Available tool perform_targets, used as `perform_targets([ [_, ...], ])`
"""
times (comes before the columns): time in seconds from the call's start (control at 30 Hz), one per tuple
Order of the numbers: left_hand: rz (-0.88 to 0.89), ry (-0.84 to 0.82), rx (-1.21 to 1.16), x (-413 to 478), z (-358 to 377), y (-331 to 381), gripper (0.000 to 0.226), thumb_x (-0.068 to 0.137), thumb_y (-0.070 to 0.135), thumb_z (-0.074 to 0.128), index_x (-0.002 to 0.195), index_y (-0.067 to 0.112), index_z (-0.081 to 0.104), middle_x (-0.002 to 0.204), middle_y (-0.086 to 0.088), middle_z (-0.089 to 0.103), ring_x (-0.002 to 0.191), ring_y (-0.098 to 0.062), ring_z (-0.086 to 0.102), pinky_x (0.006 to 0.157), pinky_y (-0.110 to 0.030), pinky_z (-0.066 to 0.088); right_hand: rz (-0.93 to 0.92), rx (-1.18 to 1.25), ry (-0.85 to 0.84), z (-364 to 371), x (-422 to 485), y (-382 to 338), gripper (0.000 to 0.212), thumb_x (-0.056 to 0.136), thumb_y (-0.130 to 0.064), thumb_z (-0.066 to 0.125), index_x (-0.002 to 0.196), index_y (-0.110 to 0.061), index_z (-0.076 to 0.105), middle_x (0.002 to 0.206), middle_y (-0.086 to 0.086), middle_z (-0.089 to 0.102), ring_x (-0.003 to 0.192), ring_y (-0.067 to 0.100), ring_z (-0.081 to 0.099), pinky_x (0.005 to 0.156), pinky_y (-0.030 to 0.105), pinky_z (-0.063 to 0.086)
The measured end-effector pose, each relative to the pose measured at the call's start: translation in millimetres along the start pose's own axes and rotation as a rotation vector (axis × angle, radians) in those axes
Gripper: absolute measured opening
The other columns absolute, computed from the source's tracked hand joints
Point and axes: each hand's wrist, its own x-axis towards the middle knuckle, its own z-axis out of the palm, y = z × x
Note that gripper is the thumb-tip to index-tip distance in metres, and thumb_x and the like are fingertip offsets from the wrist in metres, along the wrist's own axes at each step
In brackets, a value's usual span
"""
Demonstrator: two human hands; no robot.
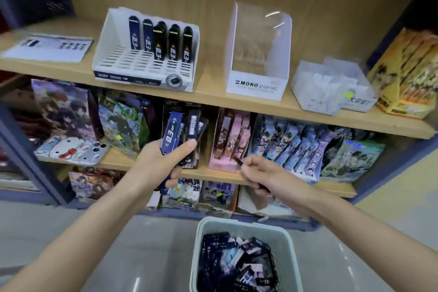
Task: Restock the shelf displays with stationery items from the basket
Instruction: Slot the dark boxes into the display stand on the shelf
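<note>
hands: left grips packs, right pinches 1.

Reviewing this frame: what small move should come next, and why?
Probably raise the right hand with its thin dark pack to the white slotted display, whose front rows are empty slots; only its back row holds standing packs. The left hand grips a spare bundle.

The basket is cut by the bottom edge, and the slim dark item is blurred.
</note>
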Motion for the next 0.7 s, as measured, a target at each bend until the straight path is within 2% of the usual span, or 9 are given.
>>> perform_targets([
  [0.03, 0.022, 0.018, -0.003, 0, -6, 10, 0.028, 0.092, 0.027, 0.057, 0.083, 0.001, 0.054, 0.038, 0.006, 0.046, 0.033, -0.006, 0.028, 0.036, -0.016, 0.025, -0.068, -0.133, 0.049, 0, 1, -11, 0.005, 0.096, -0.028, 0.048, 0.093, -0.026, 0.052, 0.075, -0.009, 0.052, 0.05, -0.006, 0.047, 0.052, 0.008, 0.036],
  [0.1, 0.061, 0.05, -0.023, 1, -21, 25, 0.026, 0.092, 0.027, 0.057, 0.084, 0.002, 0.054, 0.038, 0.006, 0.049, 0.033, -0.005, 0.028, 0.035, -0.016, 0.025, -0.22, -0.358, 0.154, 1, 5, -34, 0.011, 0.09, -0.03, 0.058, 0.094, -0.04, 0.057, 0.088, -0.018, 0.06, 0.072, -0.016, 0.054, 0.068, 0.003, 0.039],
  [0.17, 0.09, 0.077, -0.037, 3, -35, 36, 0.032, 0.091, 0.029, 0.057, 0.088, -0.003, 0.057, 0.037, 0.006, 0.046, 0.034, -0.007, 0.027, 0.037, -0.018, 0.022, -0.305, -0.563, 0.204, 5, 11, -57, 0.014, 0.09, -0.036, 0.056, 0.098, -0.048, 0.058, 0.097, -0.021, 0.06, 0.089, -0.015, 0.053, 0.079, 0.002, 0.037],
  [0.27, 0.147, 0.117, -0.1, 6, -53, 47, 0.042, 0.09, 0.03, 0.059, 0.101, -0.011, 0.056, 0.039, 0.007, 0.048, 0.035, -0.007, 0.027, 0.037, -0.019, 0.022, -0.415, -0.693, 0.209, 13, 26, -89, 0.024, 0.096, -0.036, 0.046, 0.116, -0.037, 0.058, 0.106, -0.015, 0.059, 0.095, -0.007, 0.052, 0.084, 0.007, 0.038],
  [0.43, 0.22, 0.196, -0.145, 11, -72, 54, 0.022, 0.091, 0.025, 0.059, 0.089, 0.003, 0.055, 0.039, 0.009, 0.05, 0.033, -0.005, 0.028, 0.034, -0.015, 0.023, -0.622, -0.479, 0.447, 20, 68, -150, 0.012, 0.082, -0.023, 0.071, 0.088, -0.028, 0.062, 0.083, -0.018, 0.064, 0.073, -0.009, 0.055, 0.068, 0.008, 0.039],
  [0.53, 0.2, 0.229, -0.154, 15, -82, 49, 0.023, 0.088, 0.025, 0.063, 0.077, 0.01, 0.049, 0.043, 0.006, 0.043, 0.035, -0.007, 0.027, 0.035, -0.017, 0.023, -0.664, -0.604, 0.547, 18, 99, -173, 0.007, 0.091, -0.019, 0.061, 0.092, -0.025, 0.064, 0.077, -0.02, 0.06, 0.063, -0.005, 0.053, 0.06, 0.011, 0.039],
  [0.57, 0.191, 0.241, -0.152, 17, -85, 47, 0.025, 0.087, 0.026, 0.065, 0.078, 0.009, 0.049, 0.048, -0.002, 0.038, 0.036, -0.008, 0.027, 0.035, -0.018, 0.024, -0.656, -0.661, 0.562, 17, 108, -179, 0.011, 0.095, -0.017, 0.054, 0.096, -0.025, 0.062, 0.075, -0.02, 0.057, 0.063, -0.005, 0.053, 0.058, 0.009, 0.038],
  [0.63, 0.182, 0.257, -0.139, 20, -90, 42, 0.027, 0.085, 0.028, 0.067, 0.085, 0.005, 0.052, 0.062, -0.011, 0.032, 0.039, -0.011, 0.026, 0.035, -0.02, 0.025, -0.636, -0.716, 0.567, 13, 124, -184, 0.01, 0.097, -0.014, 0.05, 0.098, -0.023, 0.056, 0.075, -0.012, 0.056, 0.067, 0.0, 0.052, 0.059, 0.007, 0.038],
  [0.7, 0.179, 0.267, -0.131, 23, -95, 38, 0.027, 0.084, 0.028, 0.068, 0.081, 0.007, 0.05, 0.06, -0.009, 0.029, 0.04, -0.013, 0.025, 0.036, -0.021, 0.025, -0.605, -0.754, 0.565, 10, 138, -186, 0.006, 0.095, -0.015, 0.054, 0.095, -0.021, 0.053, 0.079, -0.001, 0.059, 0.068, 0.012, 0.053, 0.063, 0.017, 0.042],
])
